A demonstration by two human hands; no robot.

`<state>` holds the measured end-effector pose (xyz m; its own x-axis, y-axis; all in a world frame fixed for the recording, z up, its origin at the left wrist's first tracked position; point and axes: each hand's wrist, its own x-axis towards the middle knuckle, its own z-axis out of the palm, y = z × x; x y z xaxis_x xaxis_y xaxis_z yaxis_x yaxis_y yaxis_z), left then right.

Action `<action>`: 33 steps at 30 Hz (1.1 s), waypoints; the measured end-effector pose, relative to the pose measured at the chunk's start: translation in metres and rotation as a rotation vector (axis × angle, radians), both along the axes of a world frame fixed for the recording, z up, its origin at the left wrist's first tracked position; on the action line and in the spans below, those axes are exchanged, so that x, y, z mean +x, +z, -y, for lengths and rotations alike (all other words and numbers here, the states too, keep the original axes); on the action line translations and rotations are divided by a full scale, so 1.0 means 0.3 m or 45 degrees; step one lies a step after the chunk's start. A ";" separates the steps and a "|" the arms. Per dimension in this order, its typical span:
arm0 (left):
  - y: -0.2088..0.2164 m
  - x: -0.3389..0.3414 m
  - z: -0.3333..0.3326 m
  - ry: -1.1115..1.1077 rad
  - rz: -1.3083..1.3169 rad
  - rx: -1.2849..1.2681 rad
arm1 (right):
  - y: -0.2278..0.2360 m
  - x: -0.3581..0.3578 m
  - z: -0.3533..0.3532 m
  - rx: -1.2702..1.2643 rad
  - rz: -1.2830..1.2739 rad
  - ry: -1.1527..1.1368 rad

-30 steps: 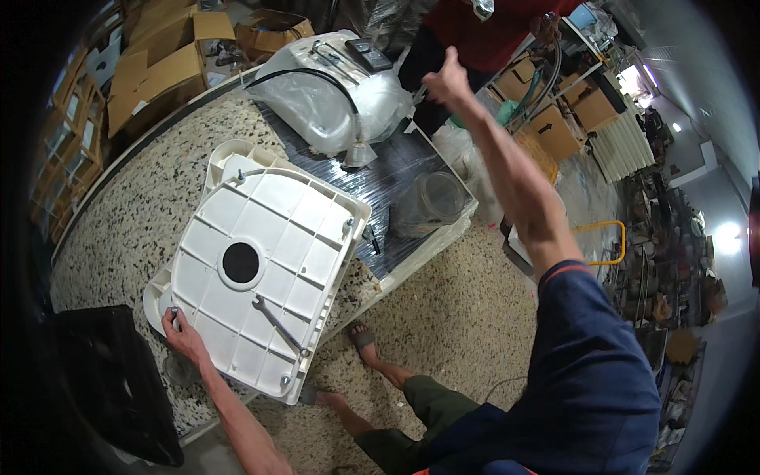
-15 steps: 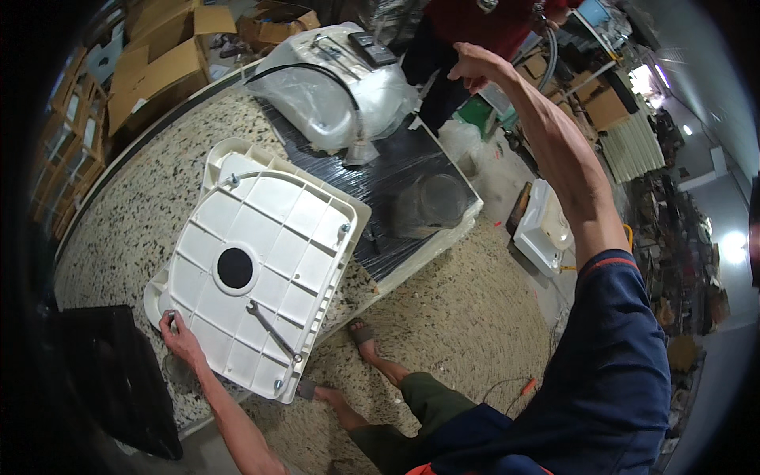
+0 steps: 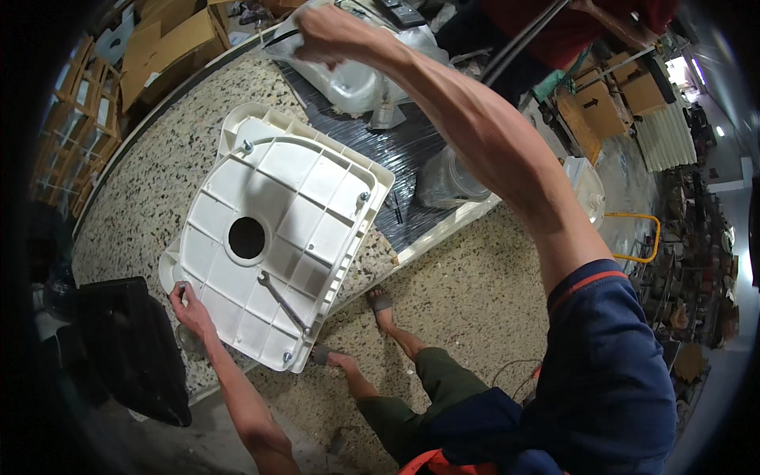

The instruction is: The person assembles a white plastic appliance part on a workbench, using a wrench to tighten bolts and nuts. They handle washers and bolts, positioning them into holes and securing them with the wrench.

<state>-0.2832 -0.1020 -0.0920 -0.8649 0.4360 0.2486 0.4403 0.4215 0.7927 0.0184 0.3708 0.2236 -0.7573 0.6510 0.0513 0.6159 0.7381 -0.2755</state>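
Note:
A white ribbed plastic panel (image 3: 309,170) with a round hole lies on the speckled tabletop, metal bolts (image 3: 365,196) standing at its corners. At its lower left corner, my left hand (image 3: 192,310) pinches a small metal bolt, mostly hidden by the fingers. A wrench (image 3: 283,304) rests across the panel's ribs below the hole. My right arm stretches far across, and my right hand (image 3: 328,36) has its fingers curled downward over the plastic-wrapped white basin (image 3: 352,85) and a black hose (image 3: 279,37). Whether these fingers hold anything is hidden.
A dark clear-walled tub (image 3: 451,178) stands on the black-wrapped board. Left of the panel is a black molded item (image 3: 134,348). Cardboard boxes (image 3: 170,59) crowd the far left. Another person in a red top (image 3: 546,32) stands across the table. A yellow bar (image 3: 655,237) juts out at right.
My right hand has swung left from near the other person to above the wrapped basin, its fingers now curled. My left hand stays at the panel corner. The view has shifted slightly.

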 end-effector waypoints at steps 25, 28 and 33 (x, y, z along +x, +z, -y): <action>0.042 -0.025 0.034 0.048 0.059 -0.145 | -1.374 1.246 -0.100 -0.553 0.737 -0.277; 0.037 -0.043 0.046 0.052 0.034 -0.208 | -1.405 1.235 -0.146 -0.517 0.882 -0.184; 0.033 -0.080 0.062 0.033 -0.036 -0.261 | -1.443 1.221 -0.169 -0.606 0.901 -0.257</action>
